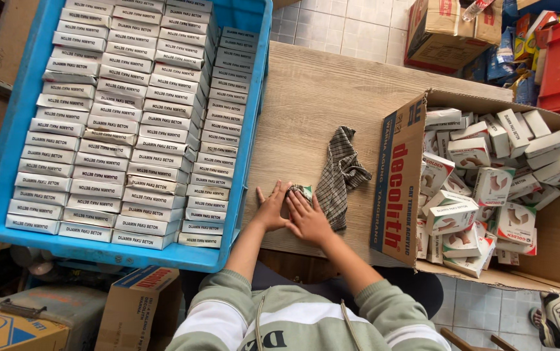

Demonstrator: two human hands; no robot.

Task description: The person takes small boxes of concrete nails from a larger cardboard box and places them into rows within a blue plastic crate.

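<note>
A small folded piece of paper or packet point(301, 192), greenish and white, is pressed flat against the wooden tabletop point(319, 97) near its front edge, and it is largely covered by the two hands. The left hand point(272, 208) is laid open with fingers spread, its fingertips resting at the item's left side; the right hand point(307, 218) is likewise flat and open, its fingers lying over the item. Nothing is gripped by either hand; the item is only held down under the palms and fingers. Just to the right, touching or nearly touching the item, a checked grey cloth point(340, 172) is lying crumpled. The item is judged to be light, thin and limp, easily creased or torn, and likely to slide on the smooth board; it would best be taken by an edge or corner between thumb and forefinger, or lifted after being slid to the table's edge. What exactly it is cannot be told, since so little is exposed. To the left a blue plastic crate point(7, 130) is filled with neat rows of small white boxes point(124, 123). To the right an open cardboard carton point(400, 175) is loosely heaped with white cartons point(488, 175).
</note>
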